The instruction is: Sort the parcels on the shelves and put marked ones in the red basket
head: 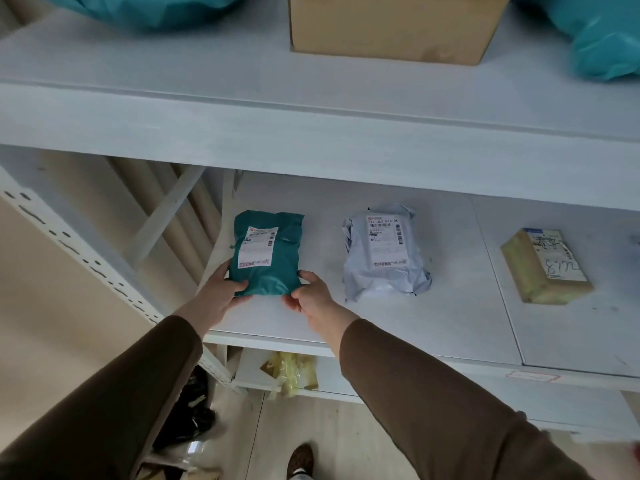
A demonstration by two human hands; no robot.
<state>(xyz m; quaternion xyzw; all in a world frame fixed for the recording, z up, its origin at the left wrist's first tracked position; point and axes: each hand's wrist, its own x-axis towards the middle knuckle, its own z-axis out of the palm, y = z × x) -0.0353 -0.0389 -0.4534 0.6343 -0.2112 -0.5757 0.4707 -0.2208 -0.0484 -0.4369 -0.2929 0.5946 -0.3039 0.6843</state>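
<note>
Both hands, left hand (pixel 221 289) and right hand (pixel 311 296), pinch the green parcel (pixel 266 251). Next, I think, check it for a mark.

A dark teal plastic mailer parcel (pixel 268 252) carries a white label with black barcodes and a red strip. The pale grey-lavender crumpled plastic parcel (pixel 382 256) bears a similar white label. A yellowish-tan taped box parcel (pixel 543 268) shows black handwriting on white. The shelf board (pixel 450 317) is whitish grey. Above stand a brown cardboard box (pixel 391 26) and turquoise plastic bags (pixel 602 39). Both sleeves (pixel 433 403) are dark brown.
</note>
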